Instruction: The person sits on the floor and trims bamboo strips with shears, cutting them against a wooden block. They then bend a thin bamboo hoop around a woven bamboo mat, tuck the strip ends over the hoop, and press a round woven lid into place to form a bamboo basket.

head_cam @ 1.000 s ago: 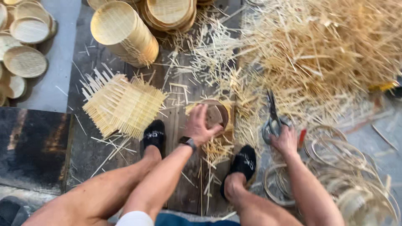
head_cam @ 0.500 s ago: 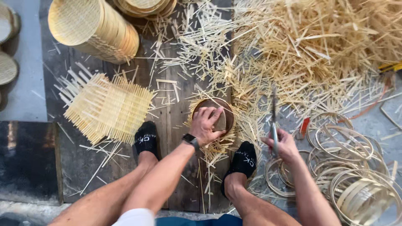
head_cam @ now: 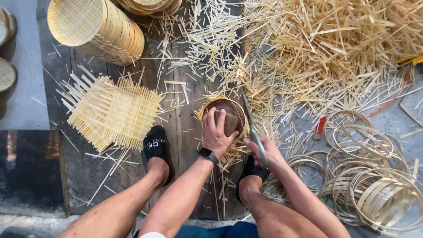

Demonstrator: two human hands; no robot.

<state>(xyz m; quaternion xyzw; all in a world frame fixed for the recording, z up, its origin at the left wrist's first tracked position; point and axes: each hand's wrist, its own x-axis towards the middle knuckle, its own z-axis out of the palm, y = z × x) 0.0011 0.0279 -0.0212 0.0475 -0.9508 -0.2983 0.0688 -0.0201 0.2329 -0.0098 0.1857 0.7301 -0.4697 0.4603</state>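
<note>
Head cam, centre frame: left hand [head_cam: 217,132] is pressing a brown block [head_cam: 230,122] into a round form [head_cam: 225,115] with woven bamboo poking out around the rim. Right hand [head_cam: 264,152] is gripped on shears [head_cam: 254,128], blades up by the form's right edge. Looks like the trimming step; I'd guess the next cut needs blades tight along the rim. Spare mat [head_cam: 112,112] sits left, hoops [head_cam: 374,185] lower right.

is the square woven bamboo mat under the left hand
No, the left hand presses on a round wooden form between the feet, while the square woven mat lies apart beyond the left foot.
</note>
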